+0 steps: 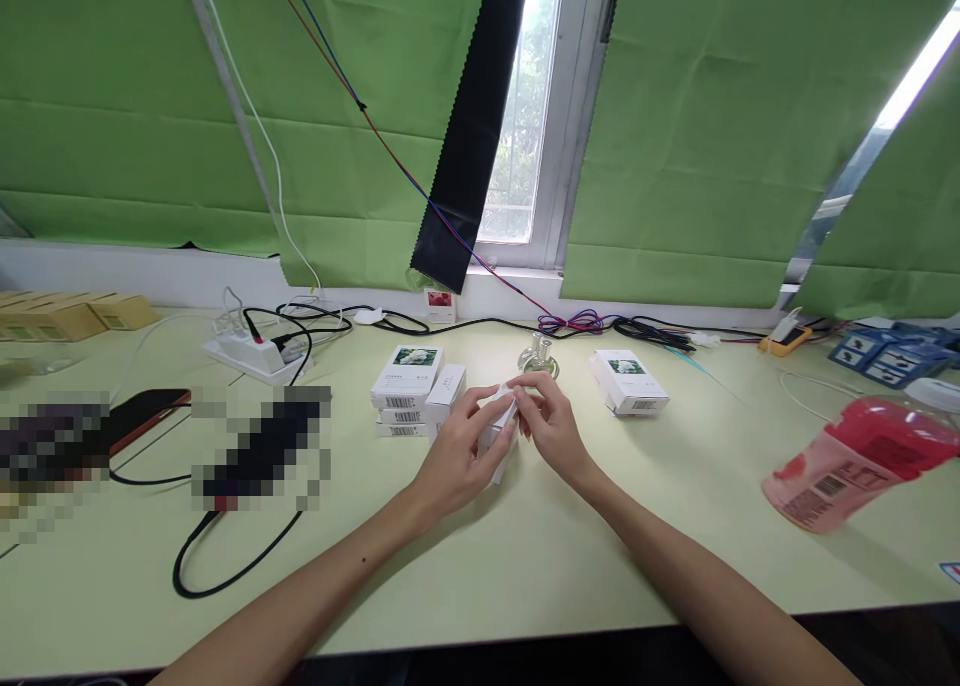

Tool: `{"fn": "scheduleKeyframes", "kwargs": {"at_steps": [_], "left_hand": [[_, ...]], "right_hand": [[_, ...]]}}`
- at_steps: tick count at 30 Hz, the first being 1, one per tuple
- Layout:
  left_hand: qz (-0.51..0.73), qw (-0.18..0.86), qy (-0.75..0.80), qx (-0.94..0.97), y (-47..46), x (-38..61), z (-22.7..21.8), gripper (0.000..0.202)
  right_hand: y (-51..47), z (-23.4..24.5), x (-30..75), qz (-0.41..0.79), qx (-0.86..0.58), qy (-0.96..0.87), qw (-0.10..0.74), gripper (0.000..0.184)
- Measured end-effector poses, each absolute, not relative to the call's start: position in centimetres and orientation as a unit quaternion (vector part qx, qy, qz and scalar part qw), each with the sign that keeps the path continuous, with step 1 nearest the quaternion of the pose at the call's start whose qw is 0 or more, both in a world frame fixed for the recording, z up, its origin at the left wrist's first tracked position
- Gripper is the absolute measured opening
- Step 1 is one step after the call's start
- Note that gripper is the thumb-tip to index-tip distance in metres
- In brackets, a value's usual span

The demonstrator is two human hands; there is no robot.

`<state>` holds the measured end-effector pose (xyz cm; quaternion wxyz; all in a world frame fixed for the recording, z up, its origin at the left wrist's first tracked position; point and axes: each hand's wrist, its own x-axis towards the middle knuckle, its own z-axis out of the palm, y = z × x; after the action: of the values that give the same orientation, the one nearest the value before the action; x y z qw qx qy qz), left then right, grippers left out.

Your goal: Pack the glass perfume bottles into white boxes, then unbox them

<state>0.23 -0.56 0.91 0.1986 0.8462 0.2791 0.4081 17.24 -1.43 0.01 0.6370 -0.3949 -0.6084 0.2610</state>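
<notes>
Small print and barcodes marked the stacked white boxes [403, 391] and the lone white box [628, 381], too small to read beside their flower pictures; the lettering on the pink bottle [832, 466] was equally illegible. The left hand [466, 448] gripped a small white box [487, 433] between thumb and fingers, right of the stack. The right hand's [551, 421] fingertips, bunched close together, pinched its upper end. Fingers hid most of that box's faces.
</notes>
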Motion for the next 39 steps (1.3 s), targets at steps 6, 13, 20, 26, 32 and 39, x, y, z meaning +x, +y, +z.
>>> {"fn": "scheduleKeyframes", "kwargs": {"at_steps": [6,13,20,26,32,39], "left_hand": [[0.416,0.161,0.267,0.854,0.11,-0.13,0.44,0.035],[0.419,0.154,0.267,0.854,-0.01,-0.03,0.56,0.037],[0.420,0.160,0.278,0.849,-0.16,-0.04,0.49,0.035],[0.423,0.185,0.277,0.843,-0.27,0.08,0.58,0.033],[0.425,0.189,0.273,0.842,-0.23,0.20,0.68,0.032],[0.430,0.201,0.273,0.837,-0.27,0.23,0.78,0.033]], "right_hand": [[-1.34,-0.08,17.28,0.248,-0.398,-0.605,0.643,0.023],[-1.32,-0.08,17.09,0.240,-0.407,-0.584,0.661,0.023],[-1.37,0.03,17.17,0.257,-0.411,-0.574,0.660,0.024],[-1.45,0.26,17.13,0.281,-0.399,-0.572,0.659,0.025],[-1.41,0.27,17.18,0.291,-0.395,-0.571,0.658,0.024],[-1.33,0.28,17.25,0.288,-0.396,-0.573,0.657,0.025]]}}
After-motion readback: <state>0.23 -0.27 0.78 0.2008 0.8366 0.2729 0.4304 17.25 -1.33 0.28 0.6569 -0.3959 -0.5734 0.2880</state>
